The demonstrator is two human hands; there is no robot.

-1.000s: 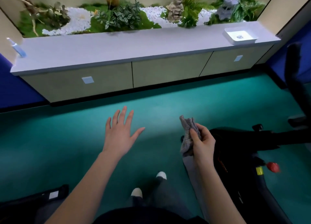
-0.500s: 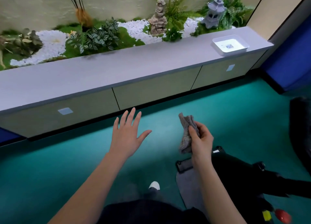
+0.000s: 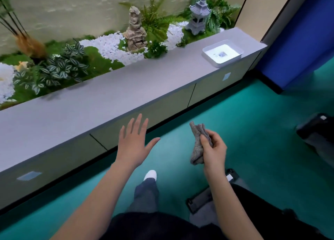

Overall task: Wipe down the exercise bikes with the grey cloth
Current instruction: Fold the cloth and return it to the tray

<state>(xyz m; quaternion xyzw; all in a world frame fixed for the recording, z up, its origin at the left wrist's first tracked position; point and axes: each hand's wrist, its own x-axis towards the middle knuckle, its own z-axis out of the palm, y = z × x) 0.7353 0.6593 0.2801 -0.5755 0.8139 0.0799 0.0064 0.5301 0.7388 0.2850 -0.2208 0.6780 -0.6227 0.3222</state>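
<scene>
My right hand (image 3: 214, 149) grips the crumpled grey cloth (image 3: 197, 142), held upright in the air above the teal floor. My left hand (image 3: 134, 143) hovers beside it, palm down, fingers spread, holding nothing. A black exercise bike (image 3: 271, 216) shows only in part at the bottom right, below my right forearm, with its grey base (image 3: 204, 200) on the floor. A second dark machine part (image 3: 316, 133) sits at the right edge. Neither hand touches a bike.
A long grey-topped low cabinet (image 3: 108, 102) runs diagonally just ahead of my hands. A white tray (image 3: 223, 52) rests on its right end. Behind it lies a planter with white pebbles, plants and stone ornaments. A blue wall panel (image 3: 298, 41) stands at right. My white shoe (image 3: 150, 174) is on the floor.
The view has swung left and closer to the cabinet. The bike has slid down and to the right, mostly out of view. Both hands keep their poses, the cloth still in my right hand.
</scene>
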